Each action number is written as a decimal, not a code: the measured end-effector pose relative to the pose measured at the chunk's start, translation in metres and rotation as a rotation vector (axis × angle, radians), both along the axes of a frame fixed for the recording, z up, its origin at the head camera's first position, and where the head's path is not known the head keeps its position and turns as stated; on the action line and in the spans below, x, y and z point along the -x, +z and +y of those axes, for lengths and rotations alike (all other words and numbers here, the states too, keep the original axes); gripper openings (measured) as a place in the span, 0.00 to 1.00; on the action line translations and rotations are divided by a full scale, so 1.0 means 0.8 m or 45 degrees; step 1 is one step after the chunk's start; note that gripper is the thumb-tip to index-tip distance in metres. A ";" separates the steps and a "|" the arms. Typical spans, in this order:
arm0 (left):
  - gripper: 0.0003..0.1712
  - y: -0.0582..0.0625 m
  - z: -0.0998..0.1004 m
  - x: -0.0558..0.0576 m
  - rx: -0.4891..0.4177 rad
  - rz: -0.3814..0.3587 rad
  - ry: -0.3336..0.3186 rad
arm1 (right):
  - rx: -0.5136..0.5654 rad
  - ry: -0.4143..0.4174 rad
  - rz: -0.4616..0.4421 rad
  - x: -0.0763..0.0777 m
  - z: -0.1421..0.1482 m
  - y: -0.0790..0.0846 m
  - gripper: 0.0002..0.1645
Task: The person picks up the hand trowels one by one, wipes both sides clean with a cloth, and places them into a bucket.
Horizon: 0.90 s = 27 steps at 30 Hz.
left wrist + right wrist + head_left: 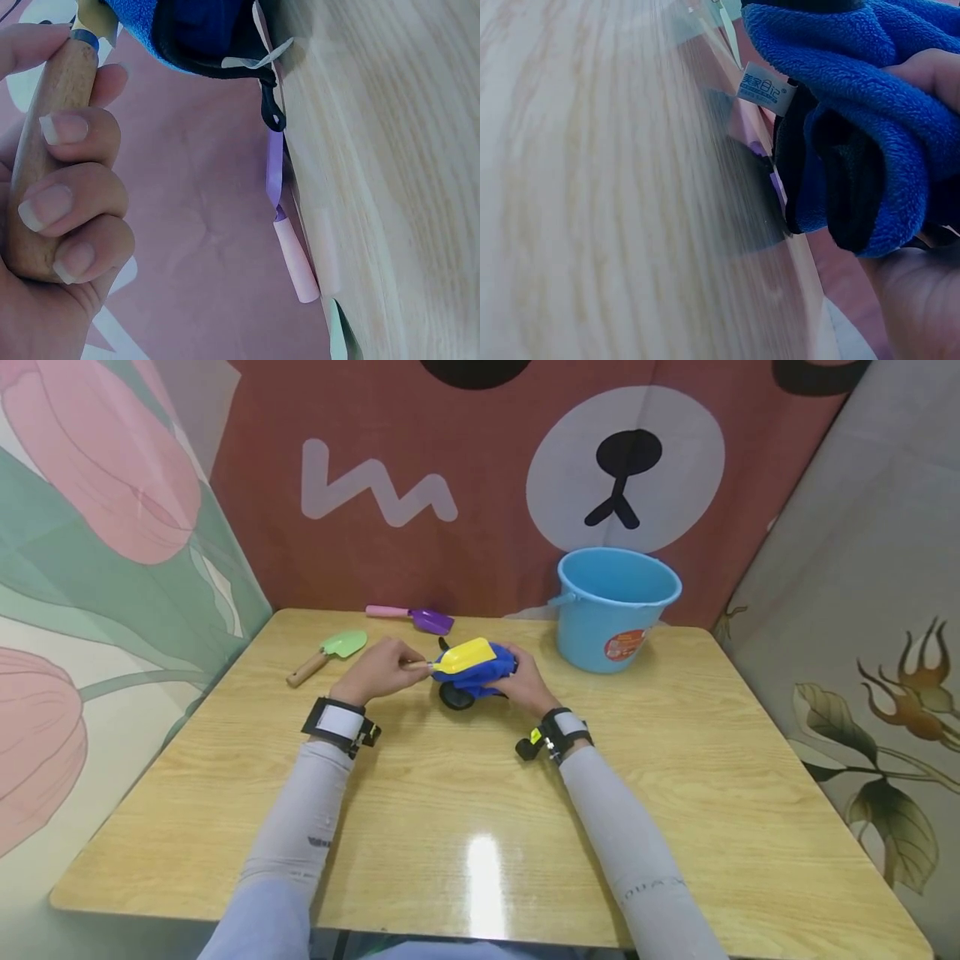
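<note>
My left hand [380, 670] grips the wooden handle [56, 150] of a small trowel with a yellow blade [467, 655]; its fingers curl round the handle in the left wrist view. Bunched in my right hand [527, 683] is a fluffy blue cloth [907, 150] with black edging, a white label [766, 89] and a black hanging loop [273, 112]. The cloth lies beneath and against the yellow blade, above the table. The right thumb presses on the cloth; most of the other right fingers are hidden behind it.
On the wooden table [420, 827], a green trowel [327, 657] with a wooden handle lies at the left. A purple trowel [431, 621] with a pink handle lies along the back edge. A light blue bucket [600, 631] stands at the back right, near the printed cloth wall [495, 485].
</note>
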<state>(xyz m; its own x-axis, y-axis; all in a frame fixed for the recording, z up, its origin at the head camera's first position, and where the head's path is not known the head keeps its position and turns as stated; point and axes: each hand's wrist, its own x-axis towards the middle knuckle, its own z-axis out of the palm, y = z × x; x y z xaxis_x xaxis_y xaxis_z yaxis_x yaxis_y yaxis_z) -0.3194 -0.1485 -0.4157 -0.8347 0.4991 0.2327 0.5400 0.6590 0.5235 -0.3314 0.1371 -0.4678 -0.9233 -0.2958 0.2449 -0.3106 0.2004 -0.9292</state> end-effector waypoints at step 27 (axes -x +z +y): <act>0.18 0.005 -0.019 0.001 0.026 -0.047 0.072 | 0.056 -0.083 0.057 0.016 0.019 -0.008 0.40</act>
<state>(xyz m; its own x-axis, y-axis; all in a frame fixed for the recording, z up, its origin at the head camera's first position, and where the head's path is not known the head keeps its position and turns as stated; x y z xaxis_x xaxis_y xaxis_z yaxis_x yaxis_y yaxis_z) -0.3205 -0.1635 -0.4120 -0.8697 0.4550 0.1912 0.4819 0.6990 0.5284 -0.3439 0.1521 -0.4745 -0.9282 -0.2234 0.2977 -0.3395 0.1807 -0.9231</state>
